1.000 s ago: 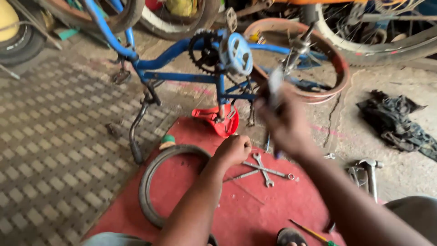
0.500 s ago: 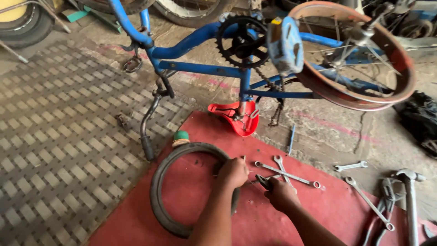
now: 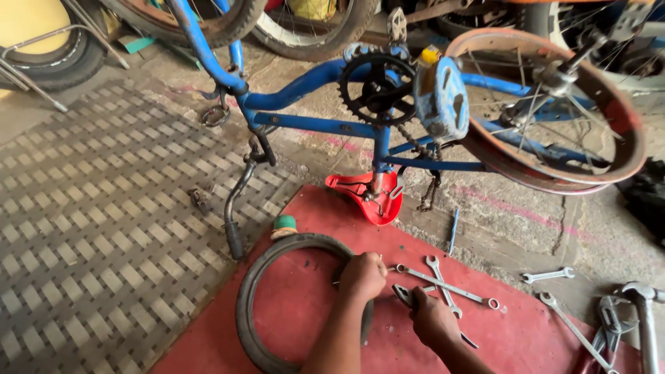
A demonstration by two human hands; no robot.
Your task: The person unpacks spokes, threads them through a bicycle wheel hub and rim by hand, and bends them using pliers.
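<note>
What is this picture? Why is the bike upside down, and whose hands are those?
The picture comes from a small camera on a person's head, looking down, so the two arms at the bottom are that person's own. The blue bicycle stands upside down, resting on its red saddle and handlebars, with one bare wheel rim up in the air. On the red mat lie a black tyre, two crossed spanners and, to the right, more spanners and a hammer. The left hand rests on the tyre's edge. The right hand grips a dark tool that looks like pliers; I cannot tell for sure.
</note>
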